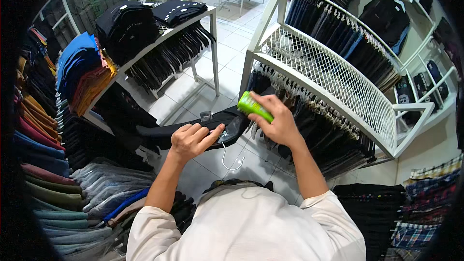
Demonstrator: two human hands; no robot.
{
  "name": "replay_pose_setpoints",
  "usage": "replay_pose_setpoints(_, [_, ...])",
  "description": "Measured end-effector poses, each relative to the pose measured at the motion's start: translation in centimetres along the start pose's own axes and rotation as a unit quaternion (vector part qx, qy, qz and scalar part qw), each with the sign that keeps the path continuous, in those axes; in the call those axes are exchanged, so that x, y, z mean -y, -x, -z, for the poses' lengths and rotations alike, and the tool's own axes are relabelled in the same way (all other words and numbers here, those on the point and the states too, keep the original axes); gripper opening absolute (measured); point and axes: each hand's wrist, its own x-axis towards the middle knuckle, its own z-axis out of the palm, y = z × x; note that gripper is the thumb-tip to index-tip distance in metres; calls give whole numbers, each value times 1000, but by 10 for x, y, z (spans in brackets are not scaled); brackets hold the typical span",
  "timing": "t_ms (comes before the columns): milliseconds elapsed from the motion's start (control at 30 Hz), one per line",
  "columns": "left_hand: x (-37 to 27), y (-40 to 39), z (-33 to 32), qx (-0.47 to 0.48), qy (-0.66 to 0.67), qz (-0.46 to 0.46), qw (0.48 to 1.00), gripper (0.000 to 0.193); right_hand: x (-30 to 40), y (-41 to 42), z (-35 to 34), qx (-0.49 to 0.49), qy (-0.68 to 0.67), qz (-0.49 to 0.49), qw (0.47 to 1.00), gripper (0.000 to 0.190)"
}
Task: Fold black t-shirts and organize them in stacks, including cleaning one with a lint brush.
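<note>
My left hand (pixel 192 140) grips the collar area of a black garment (pixel 235 133) on a hanger, its thumb near a neck label with writing. From the collar the hanger's white hook (pixel 232 169) points toward my body. A small tag (pixel 206 116) lies on the black fabric. In my right hand (pixel 278 122) is a bright green hand-held item (pixel 252 106), possibly a brush; its exact kind is unclear. It is held at the garment's right shoulder, and whether it touches the cloth cannot be told. The garment's far left end merges with dark clothes.
A white rack with a mesh shelf (pixel 326 61) and hanging trousers (pixel 322 130) stands close on the right. At left, another rack carries folded black clothes (pixel 127 30) and coloured stacks (pixel 81 65). Hanging shirts (pixel 54 188) crowd my lower left; plaid clothes (pixel 429 195) are lower right.
</note>
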Motion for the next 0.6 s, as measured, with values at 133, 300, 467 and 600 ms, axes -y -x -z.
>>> replay_pose_setpoints(133, [3,-9,2,-4,128,164,978,38,-96,4,15,-180,126,-200,955,66])
replay_pose_setpoints(300, [9,-23,7,51,413,541,731,38,-33,10,-20,-266,15,-83,960,73])
replay_pose_setpoints(467, [9,-43,3,59,545,575,607,52,-17,5,-60,-246,89,131,956,70])
replay_pose_setpoints(600, [18,-40,6,36,533,599,596,51,-85,-3,-41,-396,101,-104,907,60])
